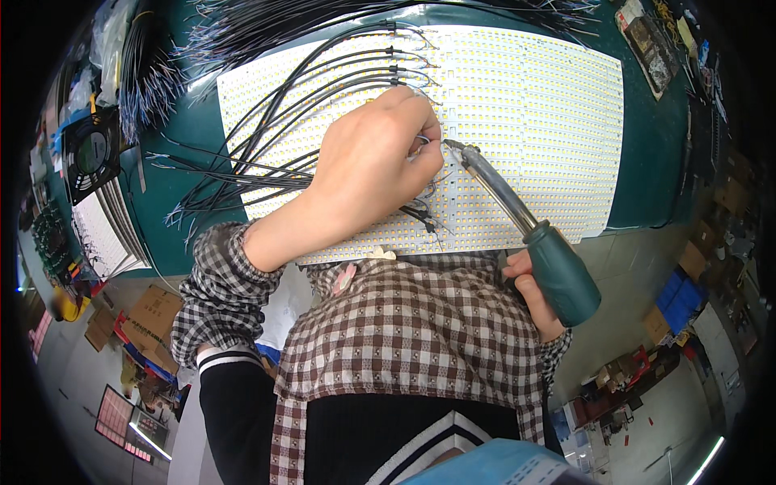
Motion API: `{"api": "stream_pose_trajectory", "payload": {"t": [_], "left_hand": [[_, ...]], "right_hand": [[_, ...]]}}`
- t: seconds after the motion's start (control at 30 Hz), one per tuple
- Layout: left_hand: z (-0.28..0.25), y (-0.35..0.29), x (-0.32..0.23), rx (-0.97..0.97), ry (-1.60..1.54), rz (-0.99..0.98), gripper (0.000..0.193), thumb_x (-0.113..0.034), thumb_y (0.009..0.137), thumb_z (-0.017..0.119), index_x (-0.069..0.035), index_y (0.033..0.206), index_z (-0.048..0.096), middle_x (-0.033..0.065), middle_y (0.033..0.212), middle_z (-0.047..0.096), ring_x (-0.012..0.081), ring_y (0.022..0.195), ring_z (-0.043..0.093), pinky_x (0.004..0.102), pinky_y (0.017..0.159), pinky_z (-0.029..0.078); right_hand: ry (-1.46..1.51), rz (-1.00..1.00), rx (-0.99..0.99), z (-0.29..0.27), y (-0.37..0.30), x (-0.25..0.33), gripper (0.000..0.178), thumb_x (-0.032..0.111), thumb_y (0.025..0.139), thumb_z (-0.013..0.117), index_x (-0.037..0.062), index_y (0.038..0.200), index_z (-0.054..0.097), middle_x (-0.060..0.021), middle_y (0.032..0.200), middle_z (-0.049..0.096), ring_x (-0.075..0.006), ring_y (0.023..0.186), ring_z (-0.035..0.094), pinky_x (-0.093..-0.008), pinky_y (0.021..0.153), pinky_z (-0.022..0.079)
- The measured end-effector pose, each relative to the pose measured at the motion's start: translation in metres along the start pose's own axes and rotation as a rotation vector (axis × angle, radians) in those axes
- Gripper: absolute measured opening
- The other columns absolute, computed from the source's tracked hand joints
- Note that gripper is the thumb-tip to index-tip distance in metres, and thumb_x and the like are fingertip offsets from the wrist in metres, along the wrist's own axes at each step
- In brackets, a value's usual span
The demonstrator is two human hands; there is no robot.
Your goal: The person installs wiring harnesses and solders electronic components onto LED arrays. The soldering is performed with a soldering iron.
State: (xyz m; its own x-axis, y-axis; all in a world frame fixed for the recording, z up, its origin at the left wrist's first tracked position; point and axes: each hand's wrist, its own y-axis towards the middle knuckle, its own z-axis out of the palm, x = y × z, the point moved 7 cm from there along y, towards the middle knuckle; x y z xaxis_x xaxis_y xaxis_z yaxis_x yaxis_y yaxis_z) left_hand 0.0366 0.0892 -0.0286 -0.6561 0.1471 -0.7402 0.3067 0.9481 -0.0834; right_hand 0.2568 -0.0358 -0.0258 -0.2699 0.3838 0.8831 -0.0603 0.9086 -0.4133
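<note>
Several black wires (267, 137) are fanning in from the left across the white, dotted LED panel (533, 105). Your left hand (372, 162) is pressing its fingertips together on one thin wire end at the panel's middle; keep it flat and steady on the pad. Your right hand (533, 295) is wrapping tight around the green, smooth-handled iron (525, 230), its metal tip touching just beside those fingers.
</note>
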Motion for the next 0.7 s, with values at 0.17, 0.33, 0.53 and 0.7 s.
{"api": "stream_pose_trajectory", "payload": {"t": [0.17, 0.33, 0.53, 0.7], "left_hand": [[0.0011, 0.0002, 0.0012, 0.021, -0.026, -0.024, 0.008, -0.007, 0.072, 0.064, -0.004, 0.075, 0.058, 0.0076, 0.073, 0.056, 0.0213, 0.061, 0.058, 0.0328, 0.054, 0.045], [0.0006, 0.0002, -0.0002, -0.001, -0.012, -0.007, 0.007, -0.005, 0.072, 0.065, -0.004, 0.074, 0.058, 0.0046, 0.072, 0.054, 0.0148, 0.057, 0.056, 0.0276, 0.05, 0.044], [0.0007, 0.0011, -0.0007, 0.005, -0.029, -0.024, 0.007, -0.005, 0.072, 0.065, -0.004, 0.074, 0.058, 0.0047, 0.071, 0.054, 0.0151, 0.056, 0.055, 0.0279, 0.051, 0.044], [0.0019, 0.0026, -0.0014, 0.046, -0.04, -0.052, 0.008, -0.01, 0.072, 0.063, -0.004, 0.074, 0.058, 0.0104, 0.073, 0.057, 0.0268, 0.064, 0.06, 0.0377, 0.057, 0.047]], "right_hand": [[-0.007, -0.006, 0.013, 0.0006, 0.0021, 0.0036, 0.064, -0.003, 0.07, 0.075, -0.0097, 0.126, 0.045, -0.0131, 0.087, 0.067, -0.0158, 0.08, 0.066, -0.0286, 0.075, 0.054], [-0.02, -0.047, 0.023, -0.0008, 0.0012, 0.0016, 0.064, -0.002, 0.07, 0.075, -0.0101, 0.125, 0.045, -0.0117, 0.086, 0.067, -0.0155, 0.079, 0.066, -0.0284, 0.074, 0.054], [0.036, -0.063, -0.001, -0.0034, -0.0006, 0.0012, 0.064, -0.003, 0.07, 0.075, -0.0105, 0.126, 0.044, -0.0112, 0.085, 0.067, -0.0159, 0.079, 0.066, -0.029, 0.074, 0.054], [0.054, -0.041, -0.028, -0.0049, -0.0016, 0.0001, 0.065, -0.003, 0.07, 0.075, -0.0111, 0.126, 0.043, -0.0114, 0.085, 0.067, -0.0163, 0.079, 0.066, -0.0292, 0.074, 0.054]]}}
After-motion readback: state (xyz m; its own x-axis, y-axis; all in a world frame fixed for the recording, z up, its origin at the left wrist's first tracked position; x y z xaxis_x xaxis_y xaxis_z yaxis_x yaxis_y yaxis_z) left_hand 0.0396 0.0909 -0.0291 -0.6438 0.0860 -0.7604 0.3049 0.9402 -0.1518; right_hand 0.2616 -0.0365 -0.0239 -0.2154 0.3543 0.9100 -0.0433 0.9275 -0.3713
